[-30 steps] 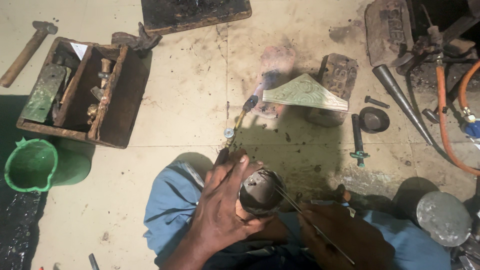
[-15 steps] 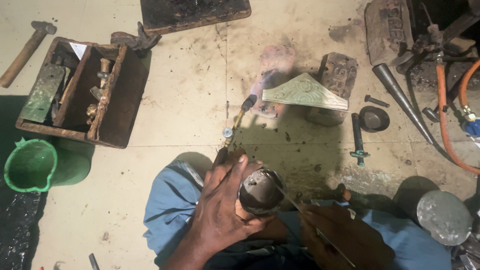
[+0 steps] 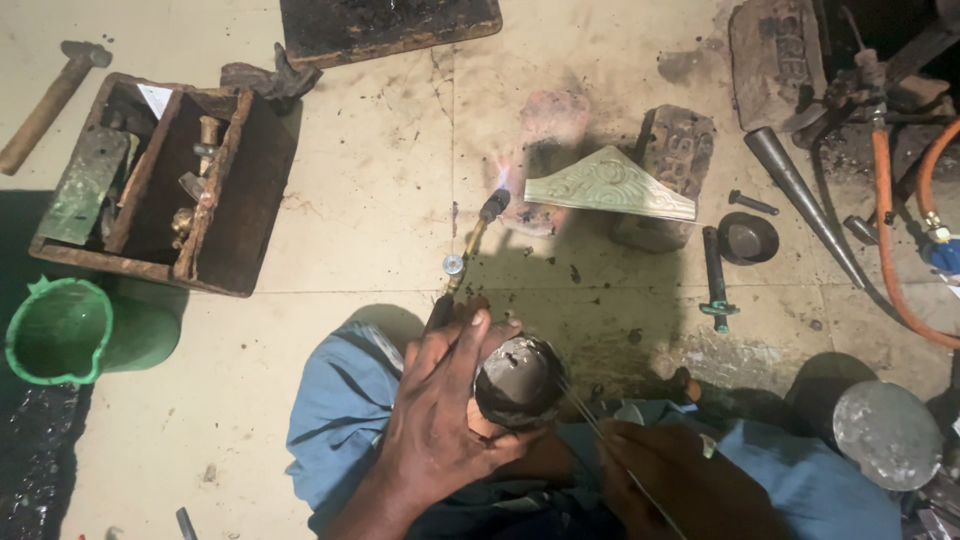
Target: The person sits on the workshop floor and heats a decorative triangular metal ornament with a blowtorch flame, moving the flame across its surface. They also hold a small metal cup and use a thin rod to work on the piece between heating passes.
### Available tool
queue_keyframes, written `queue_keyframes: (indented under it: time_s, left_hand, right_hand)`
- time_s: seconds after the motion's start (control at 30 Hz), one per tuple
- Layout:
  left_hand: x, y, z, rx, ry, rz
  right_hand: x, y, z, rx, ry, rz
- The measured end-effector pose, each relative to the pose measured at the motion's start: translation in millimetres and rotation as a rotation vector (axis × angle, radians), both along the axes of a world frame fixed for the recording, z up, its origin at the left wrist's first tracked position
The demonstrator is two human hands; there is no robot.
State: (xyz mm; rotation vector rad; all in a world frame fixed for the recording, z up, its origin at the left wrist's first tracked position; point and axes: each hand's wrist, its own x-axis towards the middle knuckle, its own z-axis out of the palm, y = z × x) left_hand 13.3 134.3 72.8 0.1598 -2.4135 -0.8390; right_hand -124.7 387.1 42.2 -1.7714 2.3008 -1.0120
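My left hand (image 3: 440,420) grips a brass gas torch (image 3: 470,250) whose lit tip points up and to the right. Its small flame (image 3: 503,180) burns at the left corner of a pale, ornate triangular metal piece (image 3: 610,185). That piece rests across two bricks (image 3: 680,140). A dark round pot (image 3: 520,380) sits against my left hand's fingers, over my blue-clad lap. My right hand (image 3: 680,480) pinches a thin metal rod (image 3: 600,435) that slants up towards the pot.
A wooden tool box (image 3: 240,200), a green jug (image 3: 60,330) and a hammer (image 3: 50,100) lie at the left. A dark board (image 3: 390,25) lies at the top. A steel cone (image 3: 800,190), small dark bowl (image 3: 748,238), orange hose (image 3: 890,250) and round metal disc (image 3: 885,435) are on the right.
The flame flickers at the triangular piece's corner. Both hands keep about the same place, and the right hand with its rod has shifted only slightly.
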Motion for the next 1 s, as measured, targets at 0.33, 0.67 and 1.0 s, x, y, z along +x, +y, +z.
queue_keyframes:
  time_s: [0.33, 0.67, 1.0]
  left_hand:
    - [1.8, -0.5, 1.0, 0.004, -0.025, 0.017]
    - [2.2, -0.2, 2.8, 0.028, -0.086, 0.006]
    - [0.3, -0.6, 3.6, 0.003, -0.034, 0.001]
  right_hand:
    - [7.5, -7.5, 15.4, -0.055, 0.006, -0.082]
    - [1.0, 5.5, 4.3, -0.005, -0.042, -0.042]
    - [-27.4, 26.7, -22.1, 0.125, -0.091, 0.180]
